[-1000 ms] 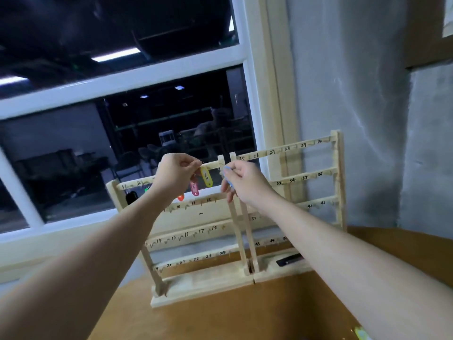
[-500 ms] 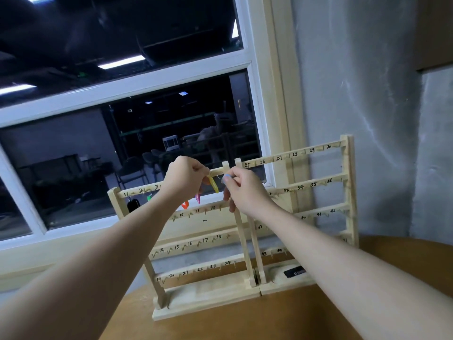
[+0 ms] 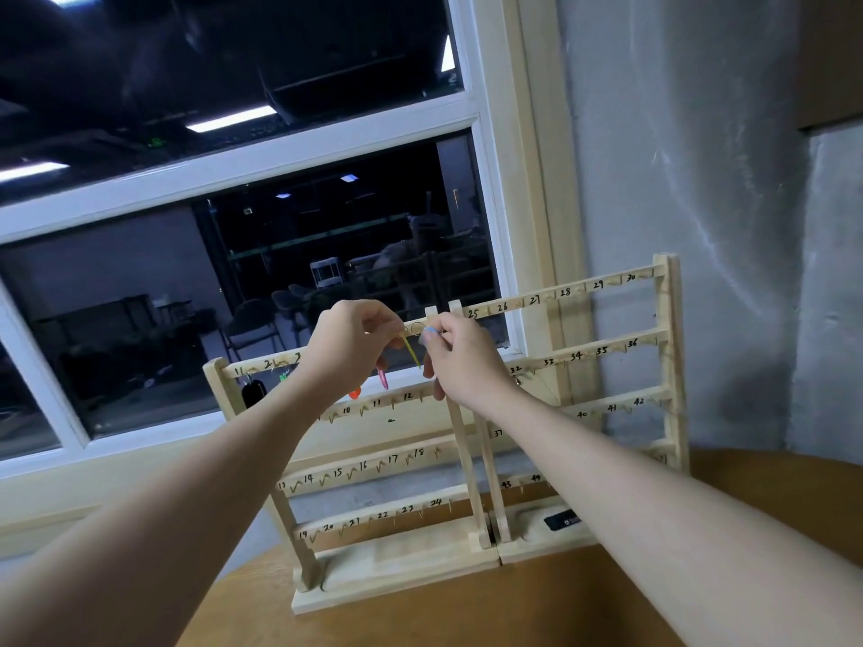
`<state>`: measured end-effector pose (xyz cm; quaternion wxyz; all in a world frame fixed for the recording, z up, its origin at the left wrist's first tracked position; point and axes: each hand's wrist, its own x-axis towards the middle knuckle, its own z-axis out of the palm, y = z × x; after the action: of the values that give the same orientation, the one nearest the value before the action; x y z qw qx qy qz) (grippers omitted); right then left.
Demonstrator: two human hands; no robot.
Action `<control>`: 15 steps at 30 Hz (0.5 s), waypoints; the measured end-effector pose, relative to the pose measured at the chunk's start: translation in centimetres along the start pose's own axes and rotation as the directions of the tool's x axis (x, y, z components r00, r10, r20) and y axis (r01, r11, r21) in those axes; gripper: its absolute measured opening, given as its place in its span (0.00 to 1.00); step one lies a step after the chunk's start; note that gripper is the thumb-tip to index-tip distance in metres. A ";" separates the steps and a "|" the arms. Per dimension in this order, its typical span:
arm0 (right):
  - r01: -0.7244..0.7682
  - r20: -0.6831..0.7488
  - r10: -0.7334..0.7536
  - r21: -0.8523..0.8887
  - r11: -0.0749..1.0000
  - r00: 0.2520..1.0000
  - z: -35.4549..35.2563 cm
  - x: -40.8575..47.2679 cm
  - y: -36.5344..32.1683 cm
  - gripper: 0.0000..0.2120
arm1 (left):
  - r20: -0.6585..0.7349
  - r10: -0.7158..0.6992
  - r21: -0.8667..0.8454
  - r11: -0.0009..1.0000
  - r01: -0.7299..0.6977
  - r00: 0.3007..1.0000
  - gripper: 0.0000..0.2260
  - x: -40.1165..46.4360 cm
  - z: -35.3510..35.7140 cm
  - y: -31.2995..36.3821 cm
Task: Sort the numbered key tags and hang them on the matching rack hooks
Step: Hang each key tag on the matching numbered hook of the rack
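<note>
Both hands, left hand (image 3: 348,345) and right hand (image 3: 460,357), pinch a yellow tag (image 3: 413,351) at the rack (image 3: 665,366) top rail.

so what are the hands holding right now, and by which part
The left hand and right hand both pinch at the metal ring atop the yellow key tag, by the rack's top rail. The tag's body hangs free.

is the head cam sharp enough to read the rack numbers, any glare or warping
Head view: dim room, but the numbers on the wooden rack read clearly; the yellow tag between the left hand and right hand is edge-on and unreadable; ceiling lights reflect in the window; wide-angle lens tilts the uprights.
</note>
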<state>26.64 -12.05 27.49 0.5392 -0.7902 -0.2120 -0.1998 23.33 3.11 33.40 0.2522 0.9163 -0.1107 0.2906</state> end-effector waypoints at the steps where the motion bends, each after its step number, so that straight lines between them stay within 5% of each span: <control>1: -0.009 -0.002 0.009 0.004 1.000 1.000 0.1 -0.1 0.1 0.13 | -0.004 0.013 0.003 1.000 -0.013 1.000 0.07 -0.2 0.0 -0.1; 15: -0.015 -0.002 0.015 -0.027 1.000 1.000 0.9 0.5 -0.4 0.12 | 0.005 0.079 0.159 0.984 -0.079 0.997 0.07 -1.0 0.9 -0.9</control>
<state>26.95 -11.00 27.73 0.5300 -0.7989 -0.2028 -0.1993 23.30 3.49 31.85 0.1668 0.9282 -0.1235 0.3088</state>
